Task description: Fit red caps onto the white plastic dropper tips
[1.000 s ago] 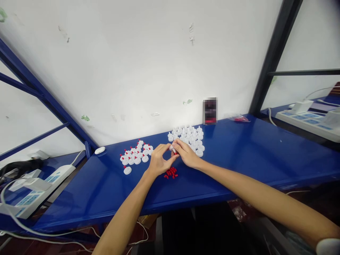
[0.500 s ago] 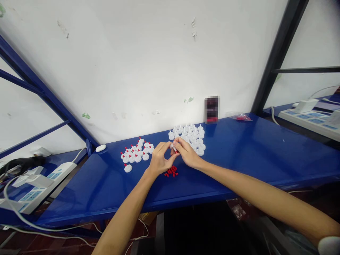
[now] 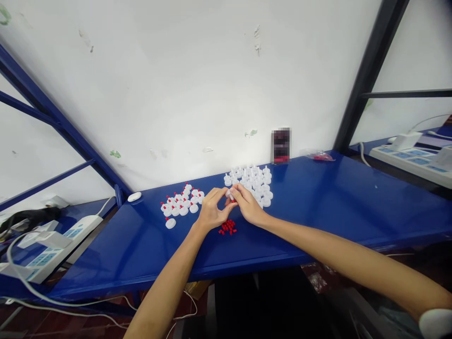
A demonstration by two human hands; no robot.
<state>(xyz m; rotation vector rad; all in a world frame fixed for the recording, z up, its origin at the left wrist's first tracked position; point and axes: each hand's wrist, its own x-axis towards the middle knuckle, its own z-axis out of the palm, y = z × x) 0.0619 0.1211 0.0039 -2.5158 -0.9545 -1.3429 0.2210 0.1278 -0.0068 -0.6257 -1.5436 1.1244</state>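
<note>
Both hands meet above the blue table point(image 3: 282, 230). My left hand point(image 3: 213, 209) is closed on a white nozzle cap point(image 3: 229, 194). Opposite it, my right hand point(image 3: 247, 203) pinches a small red tip point(image 3: 233, 201) at the end of that cap's spout; fingers partly cover the join. Below the hands lies a pile of small red tips point(image 3: 228, 227). Behind my right hand stand many plain white nozzle caps point(image 3: 252, 176), spouts up. To the left sits a group of white caps with red tips point(image 3: 183, 202), one of them a little nearer to me.
A white oval object point(image 3: 134, 197) lies at the table's left back. A pixelated dark item point(image 3: 281, 146) leans on the wall, beside a clear bag with red pieces point(image 3: 322, 156). Power strips point(image 3: 52, 249) and cables flank the table; metal posts point(image 3: 369, 70) rise at both ends.
The hands have drawn slightly closer together around the cap, and less of the red tip shows between the fingers. The groups on the table look the same.
</note>
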